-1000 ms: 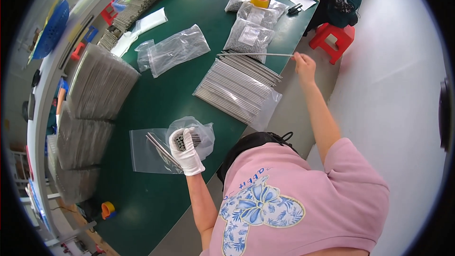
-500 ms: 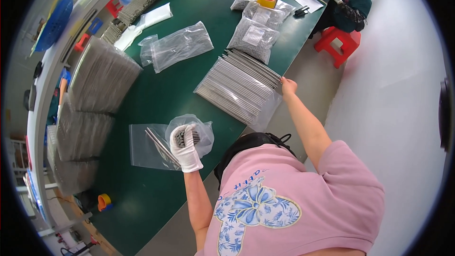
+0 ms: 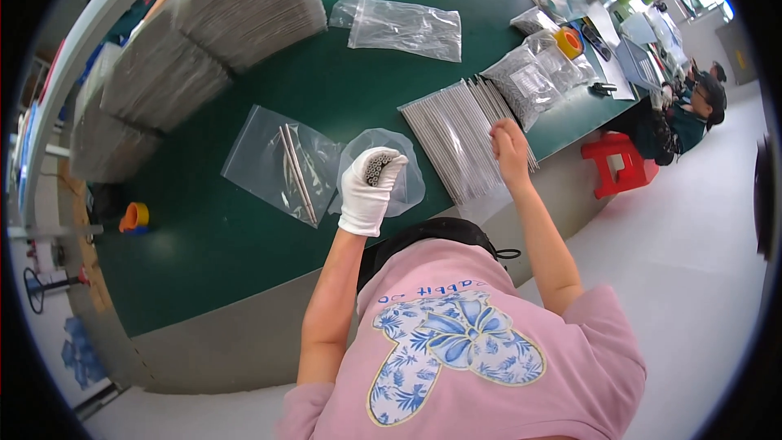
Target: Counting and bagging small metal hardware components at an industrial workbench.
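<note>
My left hand (image 3: 364, 200), in a white glove, is closed round a bundle of thin metal tubes (image 3: 378, 169), whose open ends face up. Under that hand lies a crumpled clear plastic bag (image 3: 412, 183). To its left, several loose metal tubes (image 3: 296, 169) rest on a flat clear bag (image 3: 254, 151). My bare right hand (image 3: 510, 149) is closed, fingers curled, over the right edge of a row of loose metal tubes (image 3: 484, 100). Whether it grips one of them is hidden. Beside that row lies a clear bag filled with tubes (image 3: 446, 134).
Stacks of bagged grey tubes (image 3: 252, 8) stand at the left. Bags of small grey parts (image 3: 521, 81) and a tape roll (image 3: 569, 42) sit at the far right, an unfilled clear bag (image 3: 411, 28) at the back. A co-worker (image 3: 692, 118) sits near a red stool (image 3: 615, 165).
The view has turned, shifting the table and the co-worker in it. My right hand has moved from the tubes' ends in over their row. My left hand still holds its bundle.
</note>
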`<state>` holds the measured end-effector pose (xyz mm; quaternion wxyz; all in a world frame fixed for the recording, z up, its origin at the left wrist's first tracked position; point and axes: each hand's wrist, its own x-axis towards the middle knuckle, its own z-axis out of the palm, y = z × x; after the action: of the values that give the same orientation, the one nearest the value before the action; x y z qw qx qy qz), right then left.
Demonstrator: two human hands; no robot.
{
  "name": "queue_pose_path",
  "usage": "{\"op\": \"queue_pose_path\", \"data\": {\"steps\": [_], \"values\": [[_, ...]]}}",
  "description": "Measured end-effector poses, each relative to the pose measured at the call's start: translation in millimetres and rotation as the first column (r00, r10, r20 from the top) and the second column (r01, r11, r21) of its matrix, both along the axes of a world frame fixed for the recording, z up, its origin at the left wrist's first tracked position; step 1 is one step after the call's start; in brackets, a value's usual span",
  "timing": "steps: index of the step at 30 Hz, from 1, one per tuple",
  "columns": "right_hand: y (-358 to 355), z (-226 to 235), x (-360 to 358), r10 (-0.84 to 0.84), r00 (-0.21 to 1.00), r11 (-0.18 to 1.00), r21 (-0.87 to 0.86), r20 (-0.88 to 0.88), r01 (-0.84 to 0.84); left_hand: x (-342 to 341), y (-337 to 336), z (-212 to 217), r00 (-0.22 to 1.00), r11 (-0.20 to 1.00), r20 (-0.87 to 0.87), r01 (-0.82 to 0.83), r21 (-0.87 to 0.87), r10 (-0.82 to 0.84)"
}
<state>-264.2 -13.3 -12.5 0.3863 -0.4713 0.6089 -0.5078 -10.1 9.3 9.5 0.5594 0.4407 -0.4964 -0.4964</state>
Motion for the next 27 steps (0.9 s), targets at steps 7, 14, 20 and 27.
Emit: {"op": "queue_pose_path", "data": {"steps": [7,14,20,27], "values": [[6,110,117,0.376,0.793,0.715,-0.394,-0.480,-0.577,3,6,3,0.998,0.998,0.043,-0.039,-0.048,0.041],[5,99,137,0.457,0.727,0.679,-0.327,-0.512,-0.657,3,5,-2,0.999,0.991,0.031,-0.019,-0.129,0.023],[2,108,139,0.309,0.625,0.559,-0.395,-0.717,-0.729,5,2,-7,0.998,0.990,0.059,0.002,-0.144,0.006],[2,103,143,0.268,0.577,0.507,-0.396,-0.772,-0.766,5,0,-15,0.996,0.972,0.083,0.059,-0.226,-0.041]]}}
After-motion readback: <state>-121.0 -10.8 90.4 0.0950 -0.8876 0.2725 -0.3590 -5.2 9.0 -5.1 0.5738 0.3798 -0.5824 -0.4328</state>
